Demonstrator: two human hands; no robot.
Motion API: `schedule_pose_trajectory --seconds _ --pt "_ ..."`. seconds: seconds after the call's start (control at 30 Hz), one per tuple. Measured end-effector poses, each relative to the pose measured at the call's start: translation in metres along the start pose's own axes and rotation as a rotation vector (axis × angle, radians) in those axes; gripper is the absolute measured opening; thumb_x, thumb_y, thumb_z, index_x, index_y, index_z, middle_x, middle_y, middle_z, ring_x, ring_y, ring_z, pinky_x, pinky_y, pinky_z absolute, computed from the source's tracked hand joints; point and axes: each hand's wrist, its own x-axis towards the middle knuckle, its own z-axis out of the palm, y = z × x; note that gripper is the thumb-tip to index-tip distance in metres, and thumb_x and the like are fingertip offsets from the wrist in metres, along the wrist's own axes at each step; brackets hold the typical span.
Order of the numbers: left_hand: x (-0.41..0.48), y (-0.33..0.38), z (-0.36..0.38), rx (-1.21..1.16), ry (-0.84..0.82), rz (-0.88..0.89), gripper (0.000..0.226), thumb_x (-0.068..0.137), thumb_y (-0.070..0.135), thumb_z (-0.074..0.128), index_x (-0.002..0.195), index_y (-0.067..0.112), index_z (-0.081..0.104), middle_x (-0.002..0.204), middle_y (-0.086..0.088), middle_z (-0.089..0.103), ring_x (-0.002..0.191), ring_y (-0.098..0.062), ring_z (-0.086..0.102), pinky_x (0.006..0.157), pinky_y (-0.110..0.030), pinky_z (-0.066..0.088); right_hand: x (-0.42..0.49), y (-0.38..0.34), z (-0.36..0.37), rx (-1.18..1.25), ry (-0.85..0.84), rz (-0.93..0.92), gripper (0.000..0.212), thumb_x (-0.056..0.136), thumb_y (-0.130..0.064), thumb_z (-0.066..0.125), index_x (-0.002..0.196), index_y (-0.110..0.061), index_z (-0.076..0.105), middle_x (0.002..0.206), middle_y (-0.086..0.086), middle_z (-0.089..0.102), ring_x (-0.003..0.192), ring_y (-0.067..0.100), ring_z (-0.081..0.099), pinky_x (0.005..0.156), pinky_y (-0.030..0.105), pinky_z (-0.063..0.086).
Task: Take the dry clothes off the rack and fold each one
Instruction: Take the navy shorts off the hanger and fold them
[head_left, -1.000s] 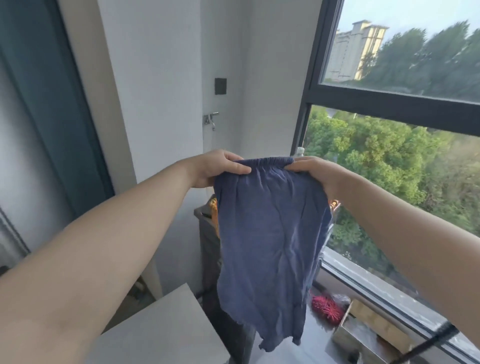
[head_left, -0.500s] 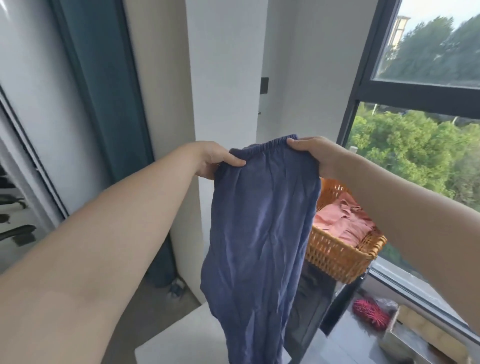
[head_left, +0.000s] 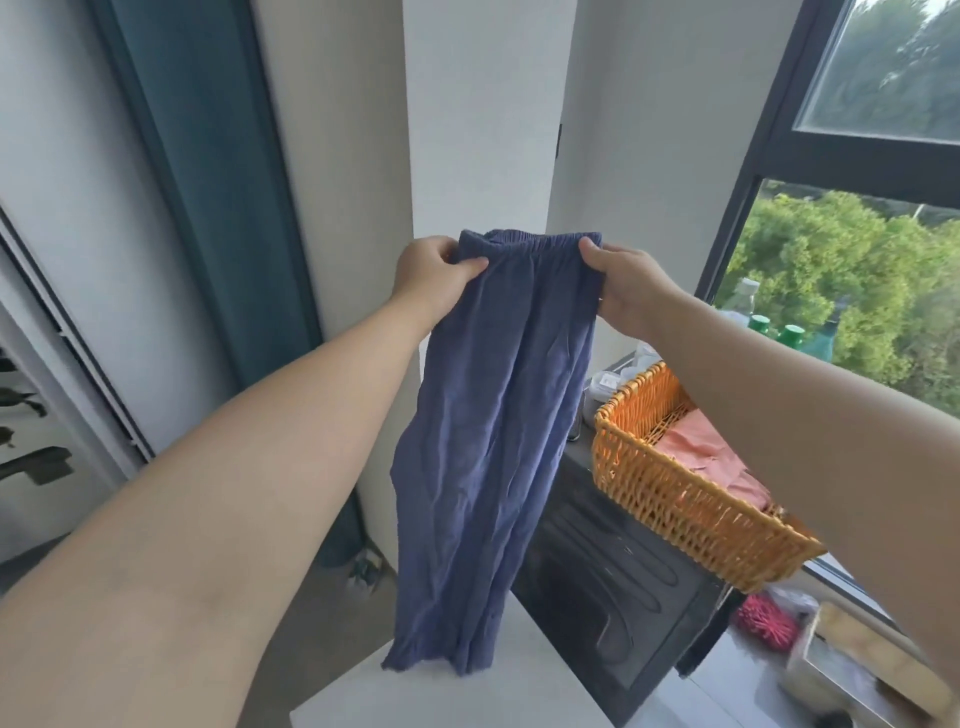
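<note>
1. The left hand (head_left: 434, 270) pinches the left end of the waistband of the blue trousers (head_left: 488, 457), fingers curled round the cloth.
2. The right hand (head_left: 621, 280) grips the right end likewise.
3. The trousers hang over the white worktop (head_left: 447, 699).
4. An orange wicker basket (head_left: 685, 499) holding pink cloth (head_left: 706, 457) sits to the right.

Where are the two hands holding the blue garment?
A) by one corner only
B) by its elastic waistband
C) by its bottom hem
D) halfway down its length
B: the left hand and right hand each pinch an end of the gathered waistband, and the blue garment hangs down below them.
</note>
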Motion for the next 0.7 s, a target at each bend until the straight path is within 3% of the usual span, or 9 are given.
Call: schedule_pose_trajectory --seconds 0.1,0.2,0.3,0.5,0.6,0.7 --pt "0.006 0.001 -0.005 -0.011 0.067 0.03 0.015 0.082 0.021 0.067 0.075 0.009 0.061 0.069 0.002 0.056 0.065 -0.011 0.049 0.057 -0.021 0.037 0.006 -0.006 0.006 0.062 -0.024 -0.041 0.015 0.093 -0.015 0.059 0.099 -0.001 0.064 0.11 0.013 0.066 0.101 0.023 0.064 0.09 0.036 0.052" --pt "0.005 0.004 -0.011 -0.057 0.084 0.039 0.015 0.081 0.02 0.069 0.078 0.006 0.064 0.074 0.0 0.06 0.068 -0.011 0.051 0.06 -0.021 0.039 0.007 -0.013 0.008 0.1 -0.045 -0.056 0.024 0.092 -0.015 0.06 0.108 0.002 0.062 0.115 0.014 0.065 0.106 0.024 0.064 0.091 0.036 0.053" --pt "0.0 0.007 -0.017 -0.108 0.068 0.025 0.014 0.078 0.016 0.072 0.068 0.016 0.062 0.068 0.008 0.06 0.063 -0.003 0.053 0.057 -0.012 0.041 0.003 -0.016 0.008 0.101 -0.1 -0.059 0.018 0.093 -0.014 0.058 0.102 0.001 0.062 0.112 0.013 0.065 0.105 0.024 0.064 0.089 0.034 0.053" --pt "-0.031 -0.009 -0.024 -0.272 -0.138 -0.104 0.009 0.073 0.013 0.075 0.08 0.016 0.071 0.08 0.002 0.071 0.076 -0.014 0.067 0.07 -0.027 0.052 -0.025 0.007 -0.007 0.069 -0.156 0.03 0.021 0.093 -0.017 0.058 0.105 -0.001 0.061 0.112 0.012 0.065 0.106 0.023 0.063 0.088 0.035 0.052" --pt "-0.055 -0.027 -0.017 -0.289 -0.211 -0.164 0.01 0.074 0.011 0.074 0.083 0.014 0.07 0.086 -0.002 0.07 0.081 -0.019 0.066 0.082 -0.036 0.053 -0.049 0.031 -0.015 0.064 -0.195 0.082 0.016 0.095 -0.018 0.054 0.099 -0.004 0.062 0.097 0.005 0.069 0.092 0.017 0.067 0.077 0.03 0.056" --pt "-0.084 -0.051 -0.002 -0.363 -0.298 -0.23 0.013 0.081 0.005 0.068 0.092 0.012 0.068 0.093 -0.005 0.069 0.083 -0.02 0.066 0.085 -0.035 0.053 -0.07 0.061 -0.026 0.041 -0.226 0.117 0.017 0.097 -0.02 0.051 0.094 -0.008 0.062 0.084 0.001 0.071 0.08 0.014 0.069 0.067 0.027 0.056"
